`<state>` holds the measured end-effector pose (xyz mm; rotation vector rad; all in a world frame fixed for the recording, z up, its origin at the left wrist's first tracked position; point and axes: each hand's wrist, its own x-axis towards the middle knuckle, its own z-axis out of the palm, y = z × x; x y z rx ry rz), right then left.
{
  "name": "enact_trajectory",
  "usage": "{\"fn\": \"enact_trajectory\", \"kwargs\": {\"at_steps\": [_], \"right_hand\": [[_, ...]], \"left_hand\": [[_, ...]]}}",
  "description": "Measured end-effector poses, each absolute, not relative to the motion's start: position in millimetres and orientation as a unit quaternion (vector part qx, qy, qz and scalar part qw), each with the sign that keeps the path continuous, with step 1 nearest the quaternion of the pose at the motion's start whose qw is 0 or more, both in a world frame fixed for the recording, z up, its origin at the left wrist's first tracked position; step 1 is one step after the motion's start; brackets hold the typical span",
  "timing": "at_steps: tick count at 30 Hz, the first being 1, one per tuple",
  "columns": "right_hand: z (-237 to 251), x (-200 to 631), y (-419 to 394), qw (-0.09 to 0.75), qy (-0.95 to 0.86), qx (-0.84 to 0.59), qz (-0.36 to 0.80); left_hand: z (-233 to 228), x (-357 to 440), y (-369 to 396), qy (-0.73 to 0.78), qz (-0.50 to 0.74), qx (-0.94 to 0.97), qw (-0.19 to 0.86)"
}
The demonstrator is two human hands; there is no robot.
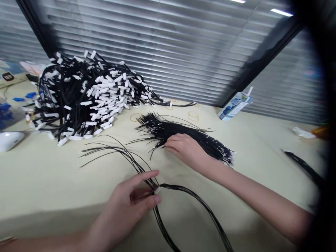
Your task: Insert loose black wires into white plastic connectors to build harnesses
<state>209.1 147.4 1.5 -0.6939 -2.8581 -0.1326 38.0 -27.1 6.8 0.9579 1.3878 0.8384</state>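
Observation:
My left hand [131, 197] is closed on a small white connector [157, 190] of a black wire harness [194, 192], with the index finger stretched out above it. Loose thin wires [118, 149] fan out from the connector to the upper left. Thicker strands loop away toward the bottom right. My right hand [183, 148] lies against the near side of a bundle of cut black wires [194, 134] with small shiny tips. Its fingers are curled together, and a wire [156, 148] shows at the fingertips. The palm side of this hand is hidden.
A big heap of black cables with white connectors [110, 91] stands at the back left. Rubber bands [193, 116] lie near a blue-and-white carton [234, 106]. A white mouse-like object [10, 140] and blue pieces [5, 111] are at the left. Blinds rise behind the table.

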Motion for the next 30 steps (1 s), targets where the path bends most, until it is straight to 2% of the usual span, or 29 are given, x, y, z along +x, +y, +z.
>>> {"fn": "enact_trajectory", "kwargs": {"at_steps": [7, 10, 13, 17, 22, 30], "right_hand": [[6, 209, 157, 0.047, -0.984, -0.157, -0.073], [9, 206, 163, 0.029, -0.989, -0.117, -0.09], [8, 203, 166, 0.028, -0.989, -0.097, -0.105], [2, 202, 163, 0.058, -0.989, -0.098, -0.099], [15, 205, 155, 0.157, -0.976, -0.147, -0.033], [106, 229, 161, 0.423, -0.878, -0.219, 0.039]], "left_hand": [[1, 33, -30, 0.572, 0.368, 0.474, 0.56], [-1, 32, -30, 0.543, 0.372, 0.475, 0.584], [-1, 33, -27, 0.54, 0.359, 0.48, 0.591], [1, 31, -23, 0.567, 0.35, 0.513, 0.541], [2, 28, -20, 0.578, 0.357, 0.514, 0.523], [4, 28, -17, 0.596, 0.349, 0.49, 0.532]]}}
